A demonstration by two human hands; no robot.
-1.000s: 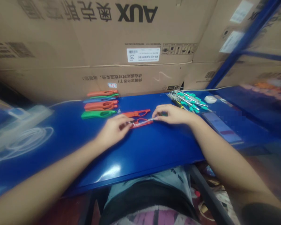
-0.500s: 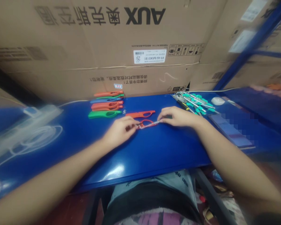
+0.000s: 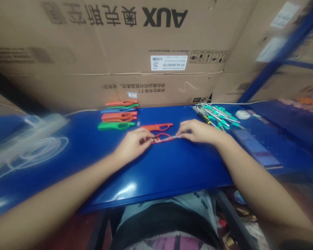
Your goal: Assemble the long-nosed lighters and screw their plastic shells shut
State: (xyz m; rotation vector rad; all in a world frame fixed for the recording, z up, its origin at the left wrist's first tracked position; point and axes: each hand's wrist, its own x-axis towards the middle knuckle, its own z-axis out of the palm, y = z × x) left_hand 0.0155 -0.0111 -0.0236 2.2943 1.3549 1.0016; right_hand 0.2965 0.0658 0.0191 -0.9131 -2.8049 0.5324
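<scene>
A red casing half point(image 3: 160, 134), looped like the shell of a stick lighter, lies on the blue tabletop between my hands. Along it runs a slim metal rod point(image 3: 174, 137) with a pale wire or strip. At the casing's left end my left hand point(image 3: 133, 144) has thumb and fingers pinched together; a small dark bit shows by the fingertips. My right hand point(image 3: 194, 131) grips the rod's right end between thumb and fingertips. Just behind, a second red casing half point(image 3: 156, 127) lies flat.
Orange, blue and green lighter bodies point(image 3: 117, 125) are lined up at the back left. A heap of metal rods with teal parts point(image 3: 219, 114) and a yellow-black screwdriver point(image 3: 205, 118) lie right. Further right are a white mouse point(image 3: 242, 114) and a phone point(image 3: 258, 146); white cable point(image 3: 41, 151) coils left.
Both hands stay at the red casing half, with barely any shift in the fingers. The whole view has moved slightly.
</scene>
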